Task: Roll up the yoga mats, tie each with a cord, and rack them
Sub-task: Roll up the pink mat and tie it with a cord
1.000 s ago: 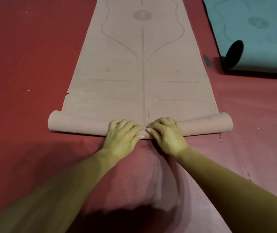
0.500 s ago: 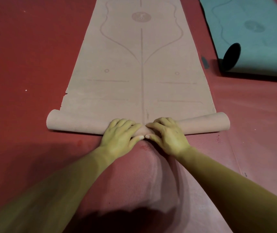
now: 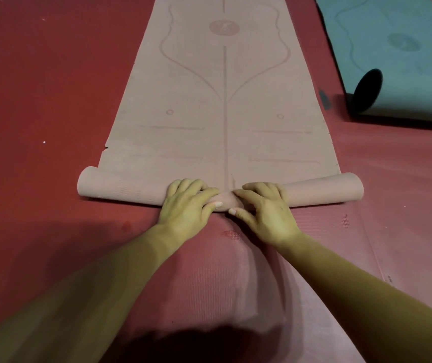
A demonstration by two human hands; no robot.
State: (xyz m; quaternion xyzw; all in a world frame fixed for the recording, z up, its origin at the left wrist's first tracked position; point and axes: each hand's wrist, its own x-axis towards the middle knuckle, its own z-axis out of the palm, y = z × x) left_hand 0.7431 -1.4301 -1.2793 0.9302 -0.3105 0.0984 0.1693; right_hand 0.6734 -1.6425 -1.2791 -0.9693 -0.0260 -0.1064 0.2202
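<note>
Had left hand [image 3: 186, 203] and right hand [image 3: 264, 209] curled round just the middle of the long tan line-printed yoga mat roll [image 3: 319, 189], probably risking loose, telescoped ends.

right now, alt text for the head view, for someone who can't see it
A left hand and right hand grip the rolled near end of a tan yoga mat at its middle, on a red floor; the rest lies flat ahead. A teal mat, partly rolled, lies upper right.
</note>
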